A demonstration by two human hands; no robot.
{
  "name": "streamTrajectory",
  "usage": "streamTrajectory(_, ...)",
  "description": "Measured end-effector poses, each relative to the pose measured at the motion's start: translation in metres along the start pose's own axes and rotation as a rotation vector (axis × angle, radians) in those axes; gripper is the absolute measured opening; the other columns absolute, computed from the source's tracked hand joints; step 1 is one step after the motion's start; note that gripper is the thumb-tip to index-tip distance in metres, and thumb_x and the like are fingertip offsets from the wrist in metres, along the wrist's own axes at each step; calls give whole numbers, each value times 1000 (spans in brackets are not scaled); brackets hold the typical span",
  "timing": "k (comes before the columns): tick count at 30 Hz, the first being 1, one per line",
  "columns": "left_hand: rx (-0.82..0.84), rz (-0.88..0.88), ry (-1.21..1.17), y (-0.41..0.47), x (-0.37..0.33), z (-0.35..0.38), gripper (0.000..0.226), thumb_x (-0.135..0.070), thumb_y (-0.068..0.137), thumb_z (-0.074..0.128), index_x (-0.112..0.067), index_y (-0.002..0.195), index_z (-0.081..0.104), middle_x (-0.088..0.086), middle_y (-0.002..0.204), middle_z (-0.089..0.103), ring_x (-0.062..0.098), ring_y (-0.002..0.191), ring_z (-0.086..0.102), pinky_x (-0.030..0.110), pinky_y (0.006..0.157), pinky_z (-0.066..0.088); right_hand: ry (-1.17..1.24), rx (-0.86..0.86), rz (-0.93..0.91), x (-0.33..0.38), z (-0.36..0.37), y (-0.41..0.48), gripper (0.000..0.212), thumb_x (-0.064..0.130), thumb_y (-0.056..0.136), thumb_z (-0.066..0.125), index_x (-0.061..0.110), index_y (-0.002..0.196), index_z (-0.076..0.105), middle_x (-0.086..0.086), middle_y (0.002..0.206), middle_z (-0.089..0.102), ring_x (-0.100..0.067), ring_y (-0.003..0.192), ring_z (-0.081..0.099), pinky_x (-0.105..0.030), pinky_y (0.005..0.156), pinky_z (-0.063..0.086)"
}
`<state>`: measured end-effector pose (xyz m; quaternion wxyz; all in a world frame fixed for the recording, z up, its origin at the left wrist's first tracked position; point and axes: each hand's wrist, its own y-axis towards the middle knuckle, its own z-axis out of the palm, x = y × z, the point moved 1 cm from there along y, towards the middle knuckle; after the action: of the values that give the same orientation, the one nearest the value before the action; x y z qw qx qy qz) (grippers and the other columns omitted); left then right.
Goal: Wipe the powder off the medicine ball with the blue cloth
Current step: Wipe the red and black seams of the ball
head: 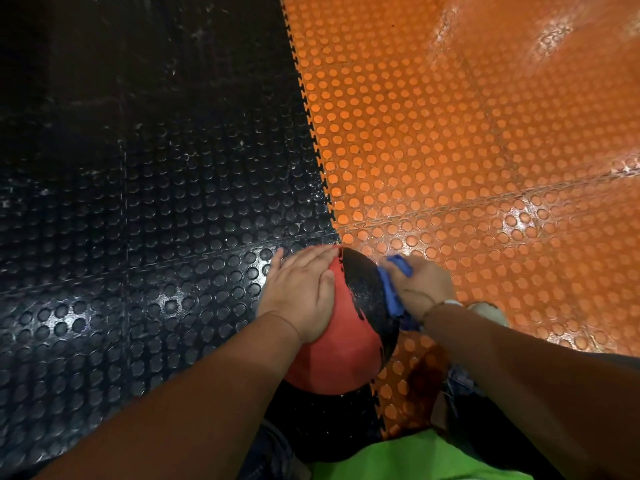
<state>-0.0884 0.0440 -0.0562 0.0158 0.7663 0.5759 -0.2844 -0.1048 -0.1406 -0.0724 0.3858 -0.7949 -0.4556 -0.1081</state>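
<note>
A red and black medicine ball point(349, 344) rests on the floor at the lower middle, right on the seam between black and orange mats. My left hand point(301, 289) lies flat on the ball's upper left side, fingers together, pressing on the red part. My right hand point(420, 285) holds a bunched blue cloth point(393, 292) against the ball's right, black side. The black part looks finely speckled; I cannot make out clear powder patches. Part of the cloth hangs below my right wrist.
Studded black floor mat point(145, 209) fills the left, studded orange mat point(467, 140) the right, joined by a toothed seam. My green shirt point(415, 459) and dark trousers show at the bottom edge. A pale shoe tip point(488, 311) peeks beyond my right wrist.
</note>
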Motion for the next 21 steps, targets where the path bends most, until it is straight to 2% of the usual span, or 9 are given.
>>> streamTrajectory(2, 0, -10, -5, -1, 2, -2, 63, -38, 86, 12, -32, 145, 35, -18, 150, 32, 2, 139, 22, 29, 114, -7, -63, -43, 93, -11, 1, 1, 37, 43, 92, 49, 10, 100, 63, -7, 79, 61, -21, 72, 55, -25, 60, 39)
streamTrajectory(4, -19, -25, -12, -1, 5, -1, 63, -37, 86, 13, -31, 144, 37, -16, 150, 34, 3, 139, 24, 30, 115, -5, 25, -134, 8, 3, 7, -5, 31, 37, 92, 51, 11, 99, 66, -4, 78, 58, -23, 77, 55, -25, 65, 38)
streamTrajectory(8, -47, -79, -38, 6, 11, -2, 64, -35, 83, 16, -29, 142, 42, -13, 147, 40, 5, 136, 30, 30, 114, -1, -46, -227, -631, 49, 13, -29, 28, 34, 85, 59, 8, 87, 69, -2, 85, 66, -21, 81, 61, -26, 74, 46)
streamTrajectory(10, -36, -103, -62, 10, 13, -4, 65, -35, 82, 15, -29, 141, 43, -13, 147, 40, 5, 136, 31, 31, 115, 1, -111, -207, -813, 43, 18, -30, 35, 40, 80, 56, 8, 86, 71, -4, 90, 69, -21, 86, 63, -29, 80, 50)
streamTrajectory(11, -30, -105, -72, 11, 13, -4, 65, -35, 82, 15, -29, 141, 43, -12, 147, 40, 6, 136, 31, 32, 115, 2, -118, -203, -814, 36, 17, -28, 38, 42, 79, 55, 9, 89, 71, -4, 94, 69, -20, 90, 62, -29, 84, 49)
streamTrajectory(13, -22, -87, -59, 13, 8, -4, 65, -36, 83, 15, -29, 142, 42, -12, 148, 39, 7, 136, 30, 34, 117, 4, -71, -173, -639, 25, 10, -19, 41, 45, 81, 53, 9, 94, 70, -5, 99, 66, -21, 95, 58, -27, 86, 43)
streamTrajectory(15, -5, -76, -32, 15, 0, -1, 65, -37, 84, 14, -29, 143, 39, -13, 149, 38, 7, 137, 28, 35, 118, 4, 51, -135, -338, 25, 1, -5, 33, 39, 87, 55, 9, 92, 66, -9, 98, 63, -25, 92, 56, -25, 77, 40)
streamTrajectory(17, 4, -92, -18, 19, -8, 2, 57, -36, 91, 17, -29, 144, 38, -13, 149, 36, 7, 138, 27, 35, 118, 4, -2, -113, -157, 34, 0, 2, 26, 37, 90, 54, 13, 87, 62, -11, 97, 63, -25, 83, 54, -25, 69, 36)
streamTrajectory(21, 3, -129, -31, 29, -6, 1, 45, -26, 98, 32, -29, 142, 41, -12, 148, 38, 9, 137, 30, 37, 118, 7, -107, -155, -501, 52, 7, -26, 41, 42, 82, 52, 5, 89, 66, -11, 93, 63, -30, 87, 57, -28, 75, 41)
